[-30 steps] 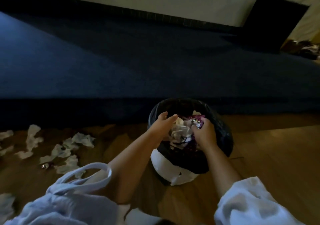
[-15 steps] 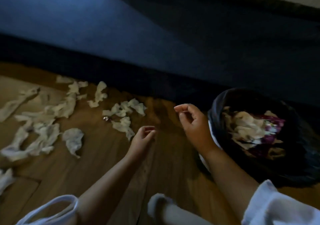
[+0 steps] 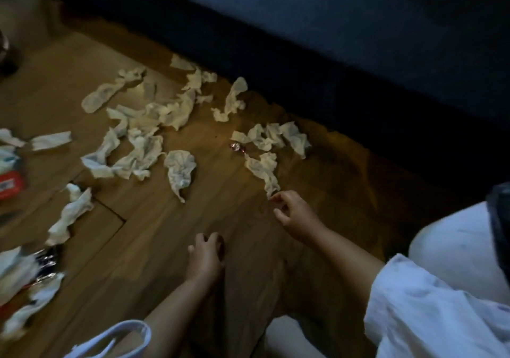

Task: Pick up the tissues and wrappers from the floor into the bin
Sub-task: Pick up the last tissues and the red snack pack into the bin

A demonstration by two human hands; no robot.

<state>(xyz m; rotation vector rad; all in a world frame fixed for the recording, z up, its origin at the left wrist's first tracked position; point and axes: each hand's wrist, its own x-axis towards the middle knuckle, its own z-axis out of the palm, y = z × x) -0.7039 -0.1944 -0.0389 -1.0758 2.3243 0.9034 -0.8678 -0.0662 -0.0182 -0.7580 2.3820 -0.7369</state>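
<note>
Right hand (image 3: 294, 216), loosely curled, perhaps touching a long tissue (image 3: 262, 168) lying diagonally on dim wooden floor (image 3: 154, 241); left hand (image 3: 204, 258) relaxed, empty.

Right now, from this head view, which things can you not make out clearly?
Head view:
Bin: cut off by the right edge; contents unseen.
Red packet: cut by the left edge, print blurred.
Lower-left pile: motion blur merges tissues and wrappers.
Right hand: dim light and blur hide whether it pinches the nearest tissue.
</note>
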